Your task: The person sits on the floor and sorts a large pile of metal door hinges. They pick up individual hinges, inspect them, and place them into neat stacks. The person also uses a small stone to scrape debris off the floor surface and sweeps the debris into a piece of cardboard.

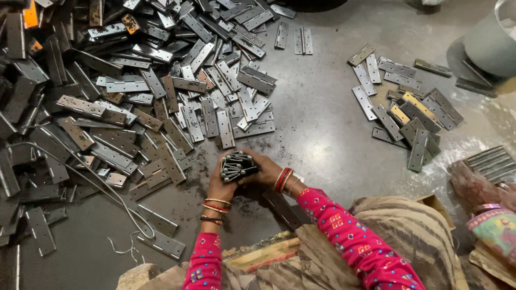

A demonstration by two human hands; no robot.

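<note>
Both of my hands close around a stack of metal hinges [238, 165], held on edge just above the grey floor. My left hand [219, 185] grips the stack from the left and below; my right hand [264, 171] presses it from the right. Bangles circle both wrists above pink patterned sleeves. A large heap of loose grey and rusty hinges [134, 96] spreads over the floor just beyond and to the left of my hands.
A smaller pile of hinges [408, 115] lies at the right. Farther right rests a neat bundle of hinges [492, 164]. A grey round container [492, 37] stands at top right. A bent wire [102, 188] curls across the floor at left. Another person's foot [473, 185] shows at the right edge.
</note>
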